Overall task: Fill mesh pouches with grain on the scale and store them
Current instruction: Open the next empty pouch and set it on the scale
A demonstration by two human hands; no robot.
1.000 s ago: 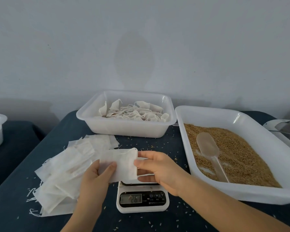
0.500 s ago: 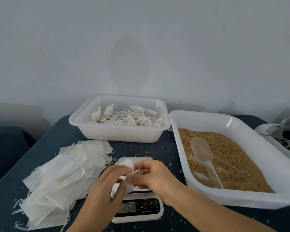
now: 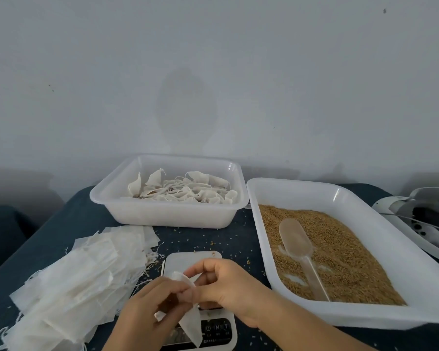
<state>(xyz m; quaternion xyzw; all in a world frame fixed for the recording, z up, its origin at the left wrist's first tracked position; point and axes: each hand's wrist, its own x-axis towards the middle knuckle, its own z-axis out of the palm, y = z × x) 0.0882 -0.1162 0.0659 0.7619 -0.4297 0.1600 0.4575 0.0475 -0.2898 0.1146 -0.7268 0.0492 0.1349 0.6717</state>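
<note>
Both hands hold one empty white mesh pouch [image 3: 191, 325] over the small white scale [image 3: 188, 260]. My left hand [image 3: 152, 312] pinches the pouch's near side and my right hand [image 3: 226, 287] pinches its mouth from the right. The pouch hangs down in front of the scale's display. A heap of empty pouches [image 3: 81, 279] lies on the dark cloth to the left. On the right, a white tray [image 3: 365, 323] holds brown grain [image 3: 340, 249], and a clear plastic scoop [image 3: 295, 243] rests in it. Filled pouches [image 3: 185, 191] lie in the white tub [image 3: 167, 216] at the back.
Loose grains are scattered on the dark blue tablecloth [image 3: 61, 231] around the scale. A white and grey appliance [image 3: 421, 216] stands at the far right edge. A plain grey wall rises behind the table.
The flat pouch held up above the scale was brought down and is now bunched between both hands close to the scale. The camera view tilted upward.
</note>
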